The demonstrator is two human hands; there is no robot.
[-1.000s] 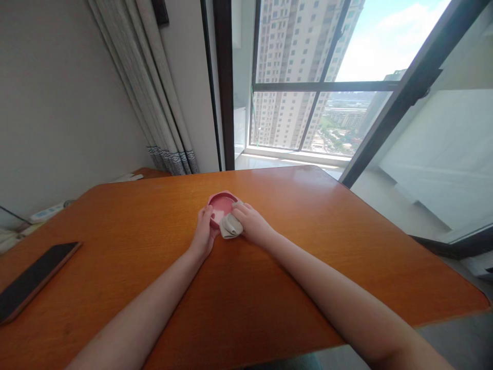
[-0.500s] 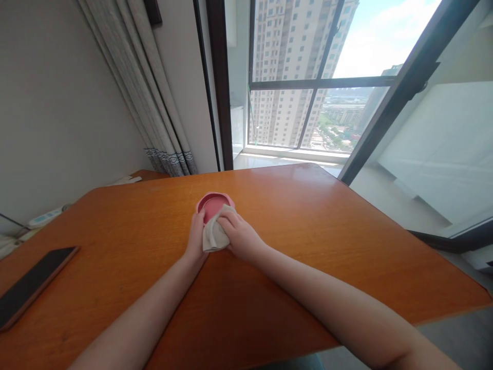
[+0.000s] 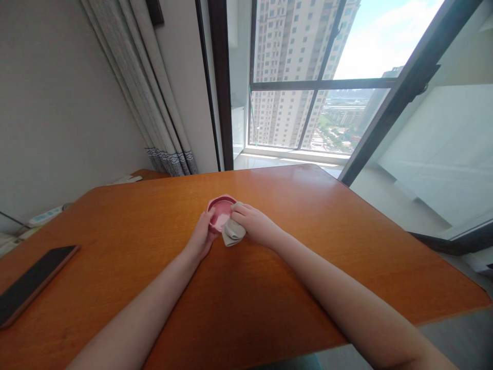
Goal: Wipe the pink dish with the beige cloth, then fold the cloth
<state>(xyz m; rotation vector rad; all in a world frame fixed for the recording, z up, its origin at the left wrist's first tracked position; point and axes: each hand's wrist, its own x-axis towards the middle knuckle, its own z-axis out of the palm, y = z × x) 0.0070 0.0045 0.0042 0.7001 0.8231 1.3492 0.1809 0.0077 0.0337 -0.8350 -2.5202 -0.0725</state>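
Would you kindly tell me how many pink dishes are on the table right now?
1. The pink dish sits mid-table, held by the left hand, with the right hand pressing a grey cloth against it.

Two bare forearms are seen, with no sleeve reaching as far as either wrist. No watch, ring, bracelet or glove is worn on the left hand (image 3: 201, 237) or the right hand (image 3: 254, 224). The fingernails are too small to be made out.
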